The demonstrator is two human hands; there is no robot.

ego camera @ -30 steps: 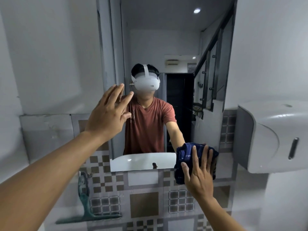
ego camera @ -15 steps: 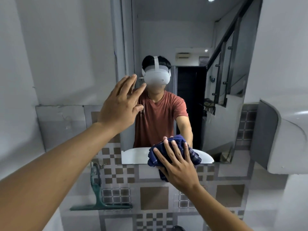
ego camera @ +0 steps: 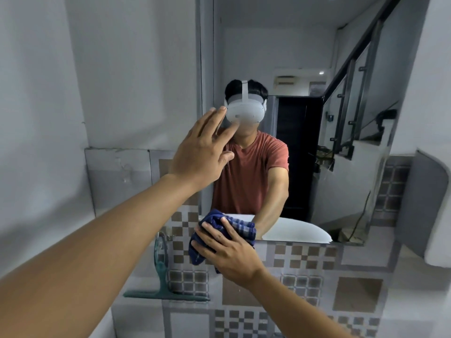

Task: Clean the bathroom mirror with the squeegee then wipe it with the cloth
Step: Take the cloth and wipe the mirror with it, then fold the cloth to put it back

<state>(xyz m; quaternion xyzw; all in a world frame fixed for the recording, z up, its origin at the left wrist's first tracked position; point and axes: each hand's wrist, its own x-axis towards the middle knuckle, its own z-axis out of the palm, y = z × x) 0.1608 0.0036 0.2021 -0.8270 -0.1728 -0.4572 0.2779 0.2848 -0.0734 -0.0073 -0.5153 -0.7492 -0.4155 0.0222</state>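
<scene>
The bathroom mirror (ego camera: 305,52) hangs on the wall ahead and reflects a person in a red shirt and a white headset. My right hand (ego camera: 227,252) presses a dark blue checked cloth (ego camera: 214,223) against the mirror's lower left corner, partly over the tiles below. My left hand (ego camera: 202,150) is raised flat with fingers spread at the mirror's left edge, holding nothing. A green squeegee (ego camera: 163,279) hangs from a wall hook below and left of the mirror, blade down.
A white dispenser (ego camera: 432,208) juts from the wall at the right edge. Checked brown and grey tiles (ego camera: 305,269) cover the wall under the mirror. A plain grey wall (ego camera: 97,81) fills the left.
My right hand slid the cloth leftward along the mirror's bottom edge, from its right part to the lower left corner. My view shifted right and down. My left hand stayed raised.
</scene>
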